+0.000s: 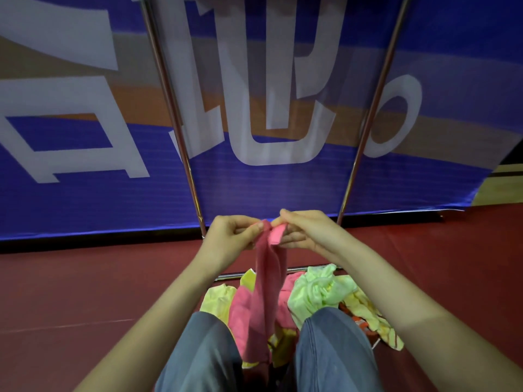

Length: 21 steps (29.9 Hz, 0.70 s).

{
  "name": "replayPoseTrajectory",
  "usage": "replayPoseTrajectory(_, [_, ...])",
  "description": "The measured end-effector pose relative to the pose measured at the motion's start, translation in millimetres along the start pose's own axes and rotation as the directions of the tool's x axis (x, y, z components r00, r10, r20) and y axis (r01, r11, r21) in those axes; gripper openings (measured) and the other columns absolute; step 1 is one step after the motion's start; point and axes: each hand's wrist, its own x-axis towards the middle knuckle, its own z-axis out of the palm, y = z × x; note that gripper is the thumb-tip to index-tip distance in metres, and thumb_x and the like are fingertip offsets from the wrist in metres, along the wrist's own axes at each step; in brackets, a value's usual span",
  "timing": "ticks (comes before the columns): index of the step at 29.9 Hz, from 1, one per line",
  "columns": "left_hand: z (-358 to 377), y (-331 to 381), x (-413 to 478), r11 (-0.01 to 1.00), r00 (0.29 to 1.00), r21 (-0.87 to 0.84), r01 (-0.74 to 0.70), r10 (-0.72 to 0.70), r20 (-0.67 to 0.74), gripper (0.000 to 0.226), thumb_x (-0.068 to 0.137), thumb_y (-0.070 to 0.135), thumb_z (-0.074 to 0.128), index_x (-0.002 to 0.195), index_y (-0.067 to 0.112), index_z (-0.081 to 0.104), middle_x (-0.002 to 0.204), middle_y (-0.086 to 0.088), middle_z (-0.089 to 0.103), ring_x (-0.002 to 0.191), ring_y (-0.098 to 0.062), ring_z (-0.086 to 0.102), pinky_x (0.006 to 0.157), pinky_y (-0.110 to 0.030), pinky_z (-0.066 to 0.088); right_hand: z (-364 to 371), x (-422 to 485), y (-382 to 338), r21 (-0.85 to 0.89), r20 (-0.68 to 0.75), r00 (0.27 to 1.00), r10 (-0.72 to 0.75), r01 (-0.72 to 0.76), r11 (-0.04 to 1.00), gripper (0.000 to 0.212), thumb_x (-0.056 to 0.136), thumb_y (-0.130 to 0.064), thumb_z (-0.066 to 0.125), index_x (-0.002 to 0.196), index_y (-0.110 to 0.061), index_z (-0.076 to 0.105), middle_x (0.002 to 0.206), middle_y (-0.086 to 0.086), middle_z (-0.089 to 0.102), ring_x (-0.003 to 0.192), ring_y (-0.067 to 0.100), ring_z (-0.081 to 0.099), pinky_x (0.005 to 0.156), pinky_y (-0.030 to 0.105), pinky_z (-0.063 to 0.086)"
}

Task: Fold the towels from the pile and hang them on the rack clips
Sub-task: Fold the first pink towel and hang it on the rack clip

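Both top corners should meet squarely before you let the fold drop, so pull the edge taut and line it up first. Your left hand (235, 233) pinches the pink towel (267, 278) at its top edge with curled fingers. Your right hand (302, 233) pinches the corner beside it, and the two hands nearly touch. The towel hangs between your legs (203, 343) over the pile (314, 292) on the floor (85, 278). The rack (368, 131) stands just beyond.

Grey-blue denim-like trousers (203, 355) over both knees; forearms (158, 306), left hand (232, 236), right hand (305, 233) bare.
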Motion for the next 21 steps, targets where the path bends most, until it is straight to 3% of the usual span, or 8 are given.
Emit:
replayPoseTrajectory(6, [2.1,-3.2,-6.9,0.993,0.997,0.088,-0.074,0.072,0.021,0.017,0.085,0.012,0.058,0.093,0.003,0.07,0.057,0.019,0.066,0.06,0.008,0.059,0.063,-0.009,0.05,5.4,-0.7,-2.6,0.1,0.041,0.995,0.087,-0.091,0.991,0.054,0.095,-0.043,0.03,0.085,-0.004,0.065,0.07,0.013,0.068,0.065,0.019,0.068,0.066,0.026,0.057])
replayPoseTrajectory(10, [2.1,-8.7,-9.9,0.965,0.99,0.221,-0.138,0.134,0.032,0.03,0.076,0.016,0.07,0.105,0.007,0.067,0.091,0.001,0.071,0.076,0.008,0.061,0.079,-0.015,0.05,10.6,-1.2,-3.8,0.11,0.029,0.991,0.133,-0.135,0.985,0.06,0.095,-0.047,0.023,0.086,-0.003,0.064,0.069,0.009,0.068,0.06,0.014,0.067,0.063,0.023,0.056])
replayPoseTrajectory(15, [-0.1,-13.4,-10.4,0.914,0.974,0.338,-0.223,0.226,0.03,0.03,0.076,0.014,0.07,0.106,0.009,0.067,0.089,0.007,0.068,0.073,0.02,0.057,0.08,-0.018,0.05,15.4,-1.4,-5.3,0.079,0.045,0.986,0.158,-0.161,0.984,0.069,0.095,-0.048,0.018,0.118,0.007,0.052,0.106,0.023,0.061,0.08,0.023,0.062,0.073,0.025,0.052])
replayPoseTrajectory(19, [-2.4,-16.1,-10.4,0.895,0.968,0.376,-0.241,0.251,0.022,0.019,0.084,0.011,0.061,0.1,0.007,0.068,0.088,-0.007,0.073,0.079,-0.002,0.061,0.072,-0.02,0.047,17.6,-2.4,-3.7,0.098,0.063,0.985,0.159,-0.165,0.981,0.069,0.095,-0.048,0.019,0.12,0.009,0.049,0.124,0.031,0.053,0.112,0.038,0.055,0.081,0.029,0.049])
replayPoseTrajectory(21, [-5.1,-17.6,-9.2,0.884,0.966,0.398,-0.247,0.259,0.025,0.017,0.087,0.012,0.056,0.098,0.007,0.068,0.086,-0.007,0.072,0.079,-0.002,0.06,0.07,-0.017,0.043,17.8,-3.7,-0.7,0.09,0.088,0.986,0.144,-0.152,0.984,0.064,0.096,-0.045,0.021,0.118,0.006,0.051,0.119,0.03,0.056,0.112,0.038,0.056,0.086,0.032,0.049])
